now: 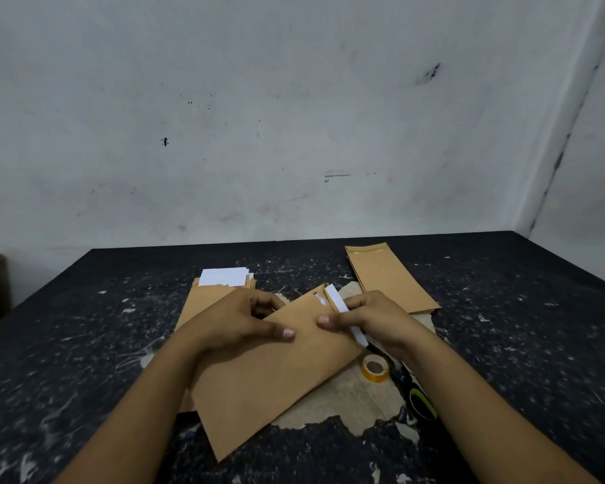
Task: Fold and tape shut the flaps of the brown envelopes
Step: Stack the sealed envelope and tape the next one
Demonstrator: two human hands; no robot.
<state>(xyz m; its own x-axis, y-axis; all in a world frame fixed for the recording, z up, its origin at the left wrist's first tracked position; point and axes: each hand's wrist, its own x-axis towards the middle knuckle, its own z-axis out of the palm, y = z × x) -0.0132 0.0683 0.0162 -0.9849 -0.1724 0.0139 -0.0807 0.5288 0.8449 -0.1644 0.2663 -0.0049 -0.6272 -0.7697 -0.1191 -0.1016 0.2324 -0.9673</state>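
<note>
A brown envelope (269,375) lies tilted in front of me, its open end pointing away to the right. My left hand (238,323) grips its upper left edge, thumb on top. My right hand (371,319) pinches the envelope's flap end together with a white paper strip (343,314) that sticks out of it. A roll of clear yellowish tape (375,368) sits just right of the envelope, below my right wrist.
A stack of brown envelopes (392,281) lies at the back right. Another pile with white sheets (224,277) on it sits behind my left hand. Green-handled scissors (421,401) lie under my right forearm. The dark table (84,344) has a worn bare patch (364,403).
</note>
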